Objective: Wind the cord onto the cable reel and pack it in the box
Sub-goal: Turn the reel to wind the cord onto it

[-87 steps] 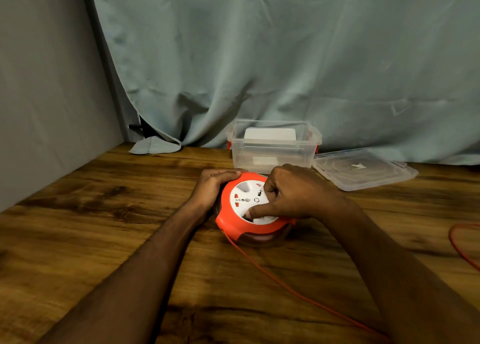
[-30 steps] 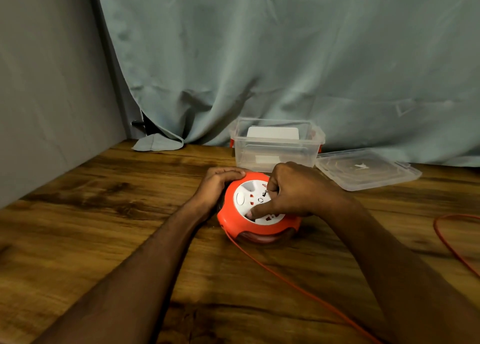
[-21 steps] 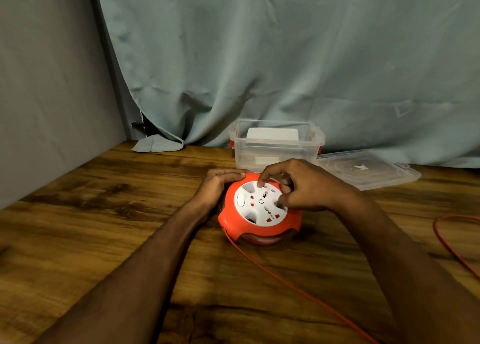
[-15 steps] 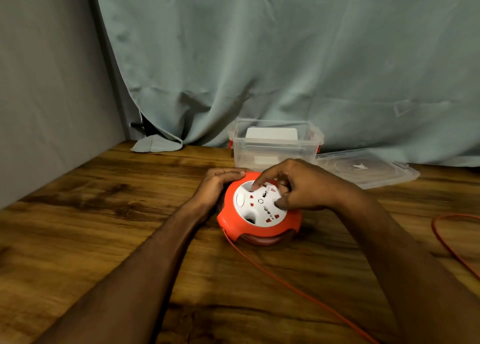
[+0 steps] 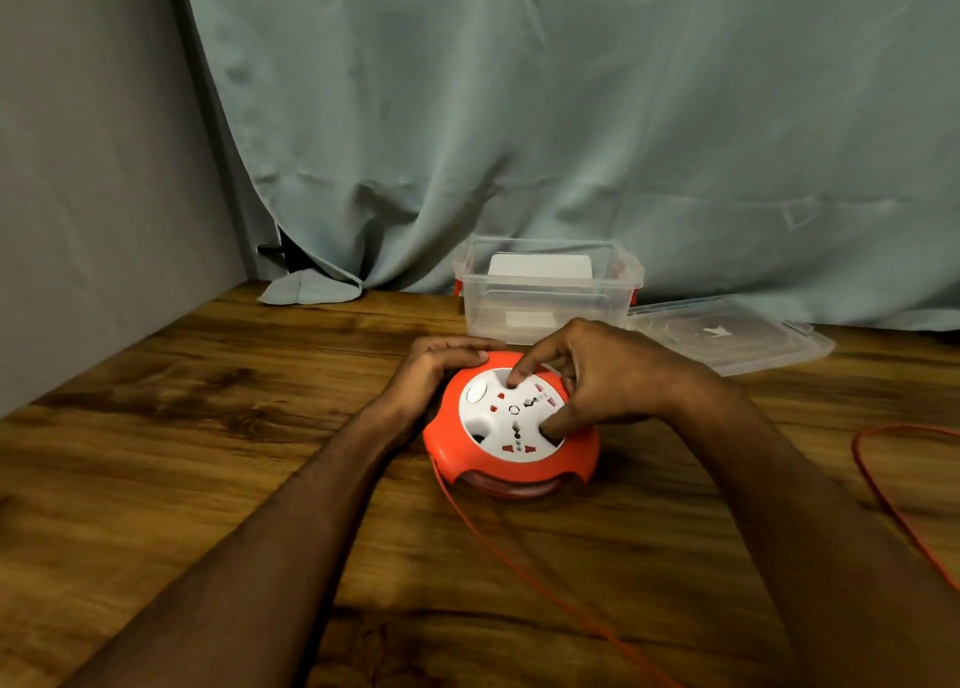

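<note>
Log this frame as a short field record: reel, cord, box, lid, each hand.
reel: orange cable reel with white socket face, flat on the wooden table
cord: orange cord trails from the reel's left edge toward the viewer; a loop lies at far right
box: clear box behind the reel, open
lid: lid lies on the table right of the box
left hand: left hand grips the reel's rim
right hand: right hand, fingertips in the socket face's recesses

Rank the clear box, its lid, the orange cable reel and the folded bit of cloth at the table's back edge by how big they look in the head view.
1. lid and clear box: too alike to separate
2. cable reel: close behind, and nearer the camera, so unsure
3. cloth: clearly smallest
</note>
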A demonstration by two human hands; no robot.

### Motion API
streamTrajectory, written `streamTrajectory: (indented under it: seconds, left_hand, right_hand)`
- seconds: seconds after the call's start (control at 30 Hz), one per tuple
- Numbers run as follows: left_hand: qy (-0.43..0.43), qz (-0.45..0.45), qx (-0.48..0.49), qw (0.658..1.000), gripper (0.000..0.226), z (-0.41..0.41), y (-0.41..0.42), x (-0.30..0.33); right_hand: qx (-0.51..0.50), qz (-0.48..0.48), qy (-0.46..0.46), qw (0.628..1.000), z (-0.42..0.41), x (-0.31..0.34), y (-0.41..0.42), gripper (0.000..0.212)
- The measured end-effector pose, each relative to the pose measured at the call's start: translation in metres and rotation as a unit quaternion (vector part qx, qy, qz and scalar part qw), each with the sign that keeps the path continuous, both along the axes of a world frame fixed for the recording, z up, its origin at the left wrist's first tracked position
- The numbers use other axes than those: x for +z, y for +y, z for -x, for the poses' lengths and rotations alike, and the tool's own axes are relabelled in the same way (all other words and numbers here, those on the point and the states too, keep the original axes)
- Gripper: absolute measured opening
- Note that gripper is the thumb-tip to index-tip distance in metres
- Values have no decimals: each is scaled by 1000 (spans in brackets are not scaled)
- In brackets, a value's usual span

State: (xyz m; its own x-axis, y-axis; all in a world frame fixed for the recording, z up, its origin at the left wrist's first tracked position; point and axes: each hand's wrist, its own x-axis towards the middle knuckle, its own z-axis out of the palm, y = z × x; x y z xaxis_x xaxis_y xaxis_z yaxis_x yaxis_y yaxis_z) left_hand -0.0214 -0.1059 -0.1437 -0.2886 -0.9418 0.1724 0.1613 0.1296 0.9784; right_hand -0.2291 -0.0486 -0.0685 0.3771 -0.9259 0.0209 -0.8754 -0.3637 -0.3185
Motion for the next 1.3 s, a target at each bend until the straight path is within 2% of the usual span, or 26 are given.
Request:
streamTrajectory:
  seconds: [0.13,0.27,0.43,0.8,0.9,0.97,1.03,1.07,1.17,1.3]
  left_hand:
    - [16,-5,35,999,23,1,-2,0]
    - [34,-16,48,998,38,3,2,5]
    - [46,-24,71,996,20,5,5,9]
    - [35,-23,72,996,17,4,3,6]
    - [44,-31,72,996,20,4,1,5]
    - [44,-29,65,996,22,3,-1,3]
    - [39,-19,53,998,28,2,-2,1]
    - [34,-15,48,998,29,2,-2,1]
    - [22,-6,35,999,22,2,-1,0]
    - [18,-13,23,1000,21,2,-4,-3]
  right_hand:
    - [-28,29,43,998,-3,-3,0,64]
    - [-38,53,53,996,-9,-6,3,57]
    - [-49,65,51,995,-15,-7,4,60]
    - [-54,32,38,997,-22,-8,4,63]
    - [-34,56,35,997,-18,-6,5,63]
    - [-18,79,3,997,-11,-5,4,53]
    - [-3,95,-33,995,-5,-3,3,22]
    - [7,87,-35,996,-3,-1,3,17]
    - [32,30,-20,999,-4,2,3,46]
    - [50,26,18,998,-3,7,3,55]
